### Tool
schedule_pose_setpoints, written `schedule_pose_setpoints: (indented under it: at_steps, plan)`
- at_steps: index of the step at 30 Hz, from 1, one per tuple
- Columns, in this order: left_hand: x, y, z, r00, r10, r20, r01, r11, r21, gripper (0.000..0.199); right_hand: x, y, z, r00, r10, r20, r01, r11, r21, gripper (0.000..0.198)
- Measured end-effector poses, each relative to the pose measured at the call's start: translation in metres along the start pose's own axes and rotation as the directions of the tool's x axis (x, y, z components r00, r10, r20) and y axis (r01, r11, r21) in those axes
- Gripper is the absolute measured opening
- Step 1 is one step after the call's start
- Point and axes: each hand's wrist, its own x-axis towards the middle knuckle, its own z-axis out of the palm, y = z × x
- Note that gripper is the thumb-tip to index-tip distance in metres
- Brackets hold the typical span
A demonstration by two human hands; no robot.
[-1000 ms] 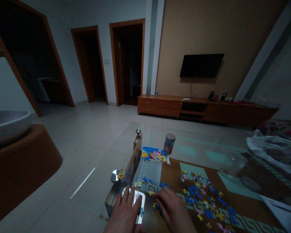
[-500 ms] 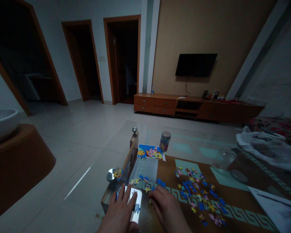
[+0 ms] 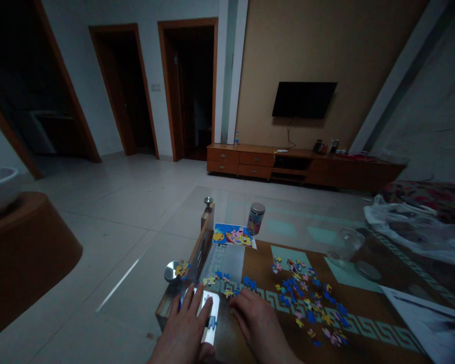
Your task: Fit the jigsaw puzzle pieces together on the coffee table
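- A black TV [image 3: 304,99] hangs on the brown wall, upper right.
- A long wooden cabinet [image 3: 288,167] stands below it.
- Two dark doorways [image 3: 189,86] are at the upper left.
- A small tin can [image 3: 256,218] and a clear glass jar [image 3: 343,246] sit mid-frame.

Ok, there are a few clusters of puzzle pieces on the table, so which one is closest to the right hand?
The small row of pieces just beyond the right hand, near the table's left edge. The big scattered pile lies farther right.
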Motion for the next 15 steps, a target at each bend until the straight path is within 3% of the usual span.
schedule_pose_setpoints:
  at_steps: [10, 15]
  plan:
    - [-0.004, -0.003, 0.014, 0.991, 0.113, -0.069, -0.118, 0.989, -0.084, 0.066, 0.002, 0.003, 0.004, 0.999, -0.031, -0.016, 0.032, 0.998, 0.052, 0.021]
    - [-0.001, 0.001, 0.034, 0.980, 0.173, -0.094, -0.176, 0.984, -0.034, 0.034, 0.005, 0.006, 0.008, 0.999, -0.039, -0.033, 0.041, 0.998, 0.039, 0.021]
